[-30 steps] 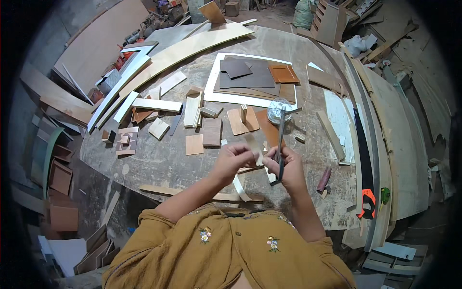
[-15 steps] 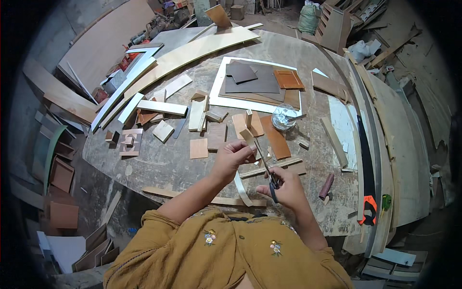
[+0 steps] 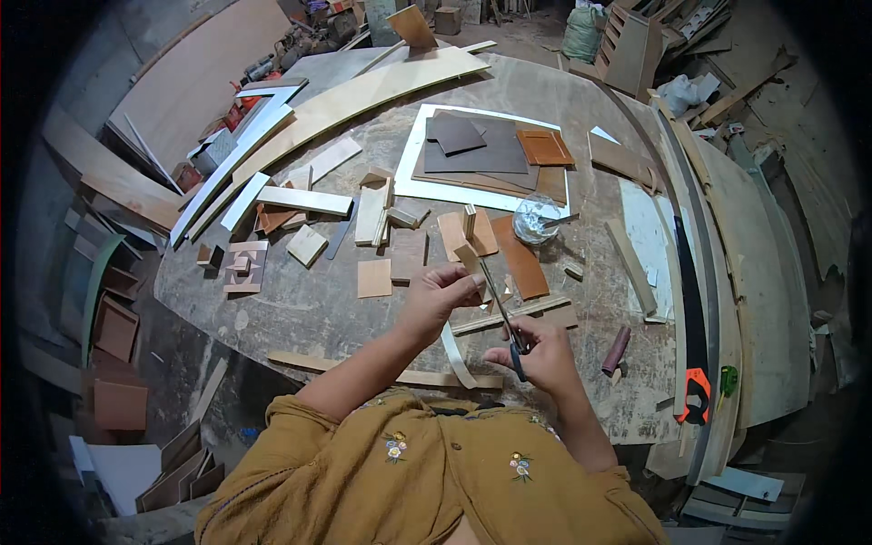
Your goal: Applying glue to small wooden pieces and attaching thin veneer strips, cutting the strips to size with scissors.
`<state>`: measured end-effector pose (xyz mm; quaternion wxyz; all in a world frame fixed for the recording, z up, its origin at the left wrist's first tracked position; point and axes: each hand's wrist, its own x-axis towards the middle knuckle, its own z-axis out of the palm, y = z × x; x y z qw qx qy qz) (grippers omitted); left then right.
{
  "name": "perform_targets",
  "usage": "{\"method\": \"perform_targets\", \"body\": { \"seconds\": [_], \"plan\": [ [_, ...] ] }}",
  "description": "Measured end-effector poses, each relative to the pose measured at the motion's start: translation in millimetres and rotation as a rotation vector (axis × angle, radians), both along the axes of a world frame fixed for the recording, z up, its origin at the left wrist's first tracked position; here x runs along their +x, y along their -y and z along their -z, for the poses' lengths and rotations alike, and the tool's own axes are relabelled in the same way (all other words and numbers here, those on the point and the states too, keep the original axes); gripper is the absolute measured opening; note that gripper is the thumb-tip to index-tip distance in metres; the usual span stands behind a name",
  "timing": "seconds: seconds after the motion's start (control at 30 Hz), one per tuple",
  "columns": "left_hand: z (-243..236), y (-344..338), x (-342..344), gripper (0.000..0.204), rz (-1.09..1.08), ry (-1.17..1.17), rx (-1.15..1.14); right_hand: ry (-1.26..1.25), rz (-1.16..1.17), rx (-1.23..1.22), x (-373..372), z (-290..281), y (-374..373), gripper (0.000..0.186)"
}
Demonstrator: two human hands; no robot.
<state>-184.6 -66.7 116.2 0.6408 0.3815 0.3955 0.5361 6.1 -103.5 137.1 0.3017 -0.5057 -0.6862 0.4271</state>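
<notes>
My left hand (image 3: 442, 298) pinches a thin, pale strip (image 3: 457, 360) between thumb and fingers. One end of it stands up above the fingers, and the other curls down below the hand. My right hand (image 3: 543, 356) is closed around the dark handles of a pair of scissors (image 3: 499, 304). Their blades point up and away, beside the strip's upper part and close to my left fingertips. Whether the blades touch the strip is hard to make out. Beyond the hands lie brown wood pieces (image 3: 521, 261) and a small upright block (image 3: 470, 221).
On the worktable (image 3: 300, 318) a clear plastic jar (image 3: 536, 221) stands past my right hand. A handsaw (image 3: 695, 345) and green-handled screwdriver (image 3: 728, 380) lie at the right edge. Dark sheets (image 3: 481, 153) are stacked farther back. Wood offcuts (image 3: 307, 246) sit to the left; a long board (image 3: 363, 100) lies behind.
The scissors have shifted slightly, with their blades looking closer together than before. Both hands stay in almost the same place, the left still pinching the strip.
</notes>
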Motion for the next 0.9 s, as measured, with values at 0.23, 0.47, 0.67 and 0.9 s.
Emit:
{"method": "perform_targets", "body": {
  "seconds": [0.23,0.47,0.67,0.9],
  "plan": [
    [0.3,0.3,0.7,0.014,0.017,-0.003,-0.015,0.117,0.0,0.087,2.2,-0.2,0.0,0.043],
    [6.1,-0.2,-0.2,0.017,0.12,-0.017,-0.052,0.095,0.023,0.096,-0.7,3.7,2.0,0.042],
    [4.8,-3.5,0.8,0.012,0.093,0.027,-0.113,0.094,0.055,0.132,-4.0,9.2,4.4,0.044],
    [9.6,-4.4,0.1,0.009,0.071,0.046,-0.062,0.105,0.09,0.154,-5.1,14.9,6.9,0.045]
  ]
}}
